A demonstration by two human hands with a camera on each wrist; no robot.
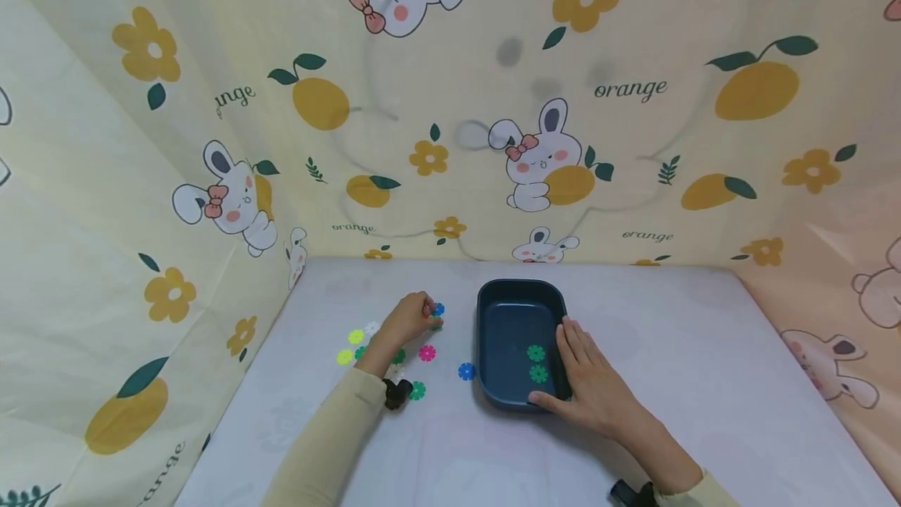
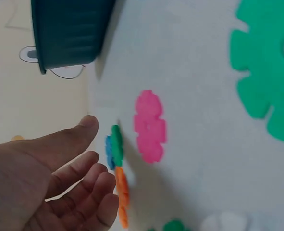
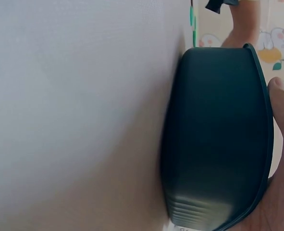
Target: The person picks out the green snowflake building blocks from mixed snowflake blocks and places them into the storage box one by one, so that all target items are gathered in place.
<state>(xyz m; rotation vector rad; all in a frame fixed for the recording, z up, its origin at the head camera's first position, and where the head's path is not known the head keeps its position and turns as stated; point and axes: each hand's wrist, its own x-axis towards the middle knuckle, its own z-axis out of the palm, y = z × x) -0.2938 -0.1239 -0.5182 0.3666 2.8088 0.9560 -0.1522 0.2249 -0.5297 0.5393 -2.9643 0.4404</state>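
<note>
My left hand point(image 1: 407, 322) is low over the table, thumb and fingers apart, beside a blue flower piece point(image 1: 439, 309). In the left wrist view, green point(image 2: 117, 145), blue point(image 2: 109, 153) and orange point(image 2: 122, 195) pieces stand just past the fingertips, and nothing shows between thumb and fingers. A dark blue box point(image 1: 507, 335) has two green pieces point(image 1: 536, 354) point(image 1: 538, 374) inside. My right hand point(image 1: 598, 390) rests on its right rim with straight fingers, the thumb at the near corner. The right wrist view shows the box's outer side point(image 3: 214, 134) and part of that hand point(image 3: 281, 144).
Around the left forearm lie several flower pieces: yellow point(image 1: 356, 336), pink point(image 1: 427, 353), green point(image 1: 418, 390) and white point(image 1: 371, 328). Another blue piece point(image 1: 467, 371) lies against the box's left side. A patterned cloth point(image 1: 450, 100) hangs behind the white table point(image 1: 450, 452).
</note>
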